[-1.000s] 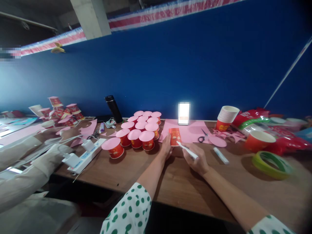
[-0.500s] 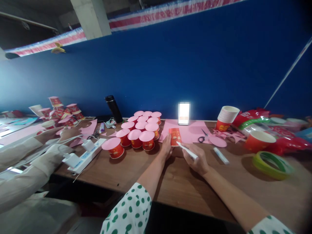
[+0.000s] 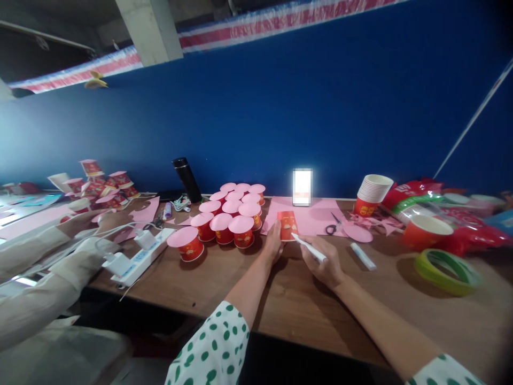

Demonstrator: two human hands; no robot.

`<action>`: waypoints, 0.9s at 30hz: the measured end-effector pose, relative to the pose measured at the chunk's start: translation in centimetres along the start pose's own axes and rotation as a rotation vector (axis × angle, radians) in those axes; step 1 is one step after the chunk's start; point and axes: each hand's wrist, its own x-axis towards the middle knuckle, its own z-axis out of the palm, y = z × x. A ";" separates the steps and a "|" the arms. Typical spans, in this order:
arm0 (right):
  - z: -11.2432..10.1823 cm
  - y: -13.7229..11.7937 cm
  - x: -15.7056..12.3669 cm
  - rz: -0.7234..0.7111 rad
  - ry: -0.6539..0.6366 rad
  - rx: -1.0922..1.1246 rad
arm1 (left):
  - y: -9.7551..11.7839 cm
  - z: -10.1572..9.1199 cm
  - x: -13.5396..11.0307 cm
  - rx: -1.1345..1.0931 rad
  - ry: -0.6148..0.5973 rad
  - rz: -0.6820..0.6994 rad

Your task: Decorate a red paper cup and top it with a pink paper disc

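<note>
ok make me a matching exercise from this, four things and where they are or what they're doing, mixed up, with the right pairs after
Column one
1. left hand
2. tape roll
3. right hand
4. black flask

Column two
a. near the blue wall, left of the phone
b. holding a white pen
c. yellow-green, on the table, right of both hands
d. holding a red cup

Right pairs: 1-d, 2-c, 3-b, 4-a
</note>
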 end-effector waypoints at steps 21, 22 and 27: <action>0.2 0.2 -0.2 -0.001 -0.040 0.024 | -0.1 -0.2 0.1 0.041 -0.041 0.025; 0.2 0.3 -0.2 -0.003 -0.045 0.026 | -0.1 -0.2 0.1 0.043 -0.043 0.026; 0.3 0.3 -0.4 -0.010 -0.066 0.035 | -0.3 -0.3 0.2 0.052 -0.007 0.012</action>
